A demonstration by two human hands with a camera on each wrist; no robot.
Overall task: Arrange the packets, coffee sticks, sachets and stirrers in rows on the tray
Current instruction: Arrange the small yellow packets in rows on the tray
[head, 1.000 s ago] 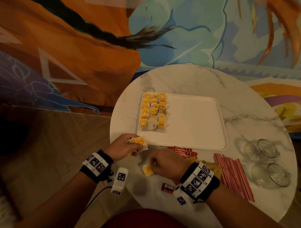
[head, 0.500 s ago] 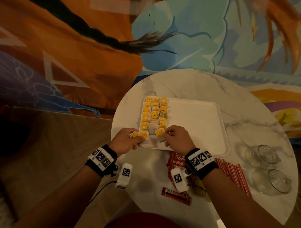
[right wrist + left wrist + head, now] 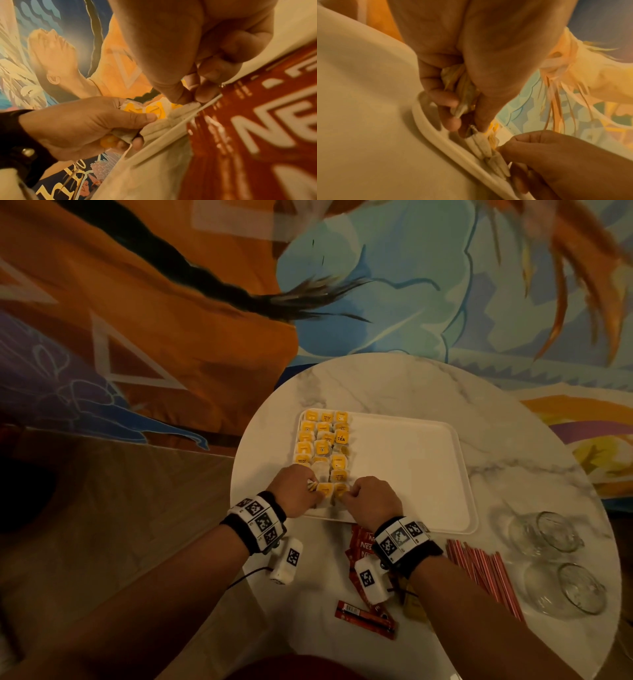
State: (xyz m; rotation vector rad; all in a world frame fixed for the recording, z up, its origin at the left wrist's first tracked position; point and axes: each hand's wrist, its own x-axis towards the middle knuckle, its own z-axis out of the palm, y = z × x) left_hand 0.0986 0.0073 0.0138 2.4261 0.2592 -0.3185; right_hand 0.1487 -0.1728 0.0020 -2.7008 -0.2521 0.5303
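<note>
The white tray (image 3: pixel 411 474) lies on the round marble table (image 3: pixel 394 381). Yellow tea packets (image 3: pixel 323 440) fill three columns at its left end. My left hand (image 3: pixel 310 486) is at the tray's near left corner and grips a bunch of tea packets (image 3: pixel 462 86) in its curled fingers. Beside it, my right hand (image 3: pixel 346 496) pinches one tea packet (image 3: pixel 340 491) by its near edge, low on the tray at the near end of the right column. In the right wrist view the pinching fingertips (image 3: pixel 180 97) sit just over the tray rim (image 3: pixel 171 135).
Red coffee sticks (image 3: pixel 359 546) lie under my right wrist, and one more (image 3: pixel 366 618) lies nearer to me. Red stirrers (image 3: pixel 486 573) lie to the right of them. Two glasses (image 3: pixel 555 532) lie on their sides at the table's right. The tray's right part is bare.
My right hand has lifted a yellow packet off the table and brought it forward to the tray's near left end. My left hand has moved forward to the tray corner with its bunch.
</note>
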